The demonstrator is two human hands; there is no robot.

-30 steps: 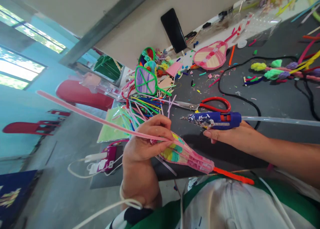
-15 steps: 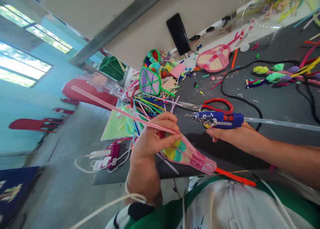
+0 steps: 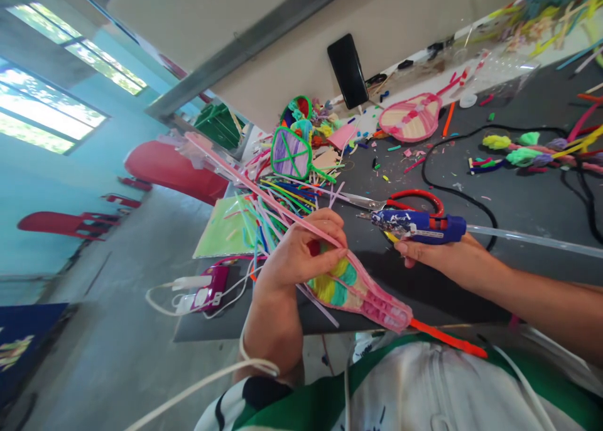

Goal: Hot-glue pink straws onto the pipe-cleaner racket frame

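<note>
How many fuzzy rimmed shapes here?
4: multicolored shape in the left hand, pink shape by the phone, purple shape left of both, partly covered red shape behind that; more may be hidden.

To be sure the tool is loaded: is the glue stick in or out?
In: the clear glue stick enters the back of the glue gun in the right hand.

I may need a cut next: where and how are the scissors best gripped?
Probably by the red handles, from above and the far side. The scissors lie flat, blades running left to the loose strips, and the glue gun in the right hand overlaps the near side.
</note>
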